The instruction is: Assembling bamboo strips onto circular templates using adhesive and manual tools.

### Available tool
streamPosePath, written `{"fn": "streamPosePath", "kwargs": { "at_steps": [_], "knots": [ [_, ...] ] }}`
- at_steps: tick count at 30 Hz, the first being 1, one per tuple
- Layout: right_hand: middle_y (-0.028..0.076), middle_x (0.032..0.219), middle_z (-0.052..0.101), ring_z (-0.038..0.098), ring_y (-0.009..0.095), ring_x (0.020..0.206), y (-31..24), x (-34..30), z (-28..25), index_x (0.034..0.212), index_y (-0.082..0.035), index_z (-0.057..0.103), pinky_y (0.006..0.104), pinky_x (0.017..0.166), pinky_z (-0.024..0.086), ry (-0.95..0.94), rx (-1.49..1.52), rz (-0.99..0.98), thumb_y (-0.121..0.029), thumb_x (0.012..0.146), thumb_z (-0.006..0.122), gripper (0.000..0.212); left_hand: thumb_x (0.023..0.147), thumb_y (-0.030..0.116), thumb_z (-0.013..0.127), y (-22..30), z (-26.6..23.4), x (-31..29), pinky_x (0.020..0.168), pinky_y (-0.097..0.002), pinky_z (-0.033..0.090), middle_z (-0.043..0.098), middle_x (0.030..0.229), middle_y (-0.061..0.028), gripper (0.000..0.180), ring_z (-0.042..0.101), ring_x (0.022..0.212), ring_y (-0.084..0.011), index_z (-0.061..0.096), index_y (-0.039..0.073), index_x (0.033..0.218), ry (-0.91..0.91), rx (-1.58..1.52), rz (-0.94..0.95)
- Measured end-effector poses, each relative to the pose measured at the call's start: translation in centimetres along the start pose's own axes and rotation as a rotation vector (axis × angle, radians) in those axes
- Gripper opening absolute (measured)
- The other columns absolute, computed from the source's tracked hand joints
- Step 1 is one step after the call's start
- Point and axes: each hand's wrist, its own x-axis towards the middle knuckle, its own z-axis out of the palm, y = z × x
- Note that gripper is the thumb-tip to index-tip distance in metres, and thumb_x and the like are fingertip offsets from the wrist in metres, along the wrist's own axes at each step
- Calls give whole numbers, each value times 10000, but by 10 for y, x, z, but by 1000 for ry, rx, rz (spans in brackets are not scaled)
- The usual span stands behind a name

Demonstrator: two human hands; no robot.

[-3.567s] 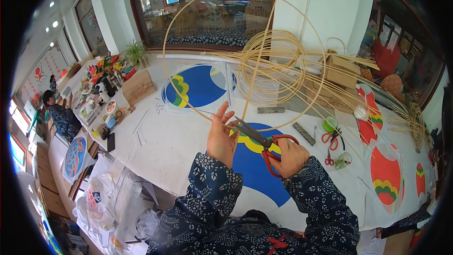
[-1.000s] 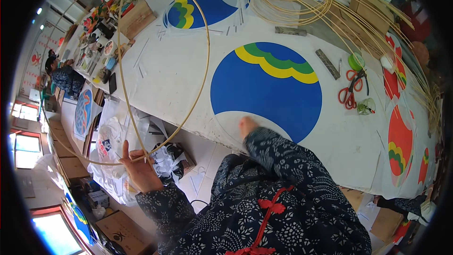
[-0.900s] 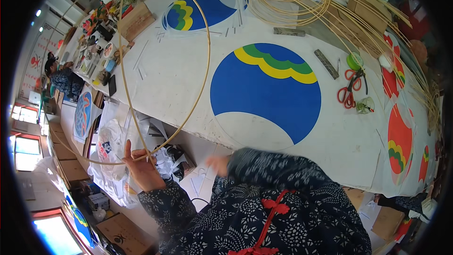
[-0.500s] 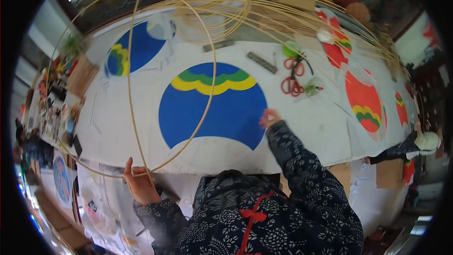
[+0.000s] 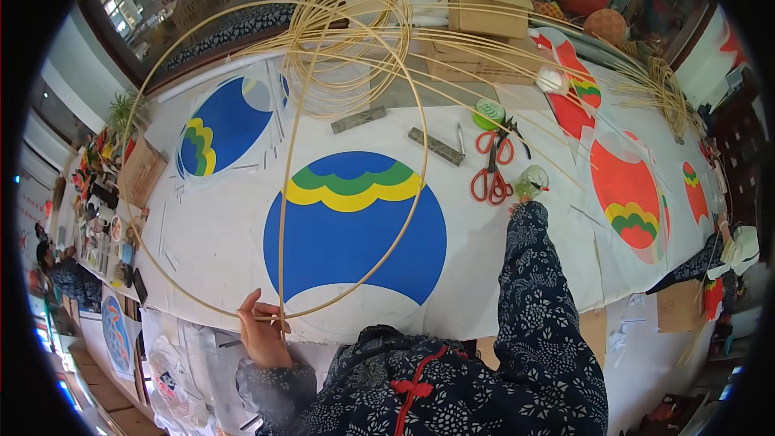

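Item, latest change: right hand now beside the jar, which is clear, greenish and at the right of the surface; half a second ago that hand was at the right edge of the blue panel; meaning, as I judge it, that the work with the hoop is paused, the left hand keeping it while the right attends to the small goods.

Item, left fingers: drawn together on the hoop's near side, at its crossing with the strip; hold looks light, hand raised at the surface's near edge.

Item, right fingers: mostly behind the sleeve; spread and grip not to be made out from where I stand; touching the jar or just short of it, I cannot say.

Item, hoop: pale and thin, rising from the left hand, seen across the blue panel; a second ago it was seen left of that panel, the wearer's view having since turned.

Item, scissors: red-handled, lying just left of the jar; in the earliest view a red-handled pair was in the right hand, blades at the left fingers.
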Motion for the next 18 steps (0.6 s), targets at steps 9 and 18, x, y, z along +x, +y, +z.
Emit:
{"fn": "streamPosePath", "kwargs": {
  "at_steps": [9,18],
  "knots": [
    [74,665,573,559,185,537,85,-83,-91,919,-69,508,314,480,451,107,-322,-112,-424,894,461,360,942,442,314,-16,14,14,491,-259,419,502,730,-46,516,487,598,-132,504,-5,1117,-90,0,-59],
    [84,686,602,573,138,618,45,-214,-77,1245,-85,427,264,597,468,305,-843,-753,-270,705,724,643,949,418,315,-26,8,21,478,-247,427,519,731,-57,492,491,587,-129,518,-2,1106,-233,8,-91]
  ]
}}
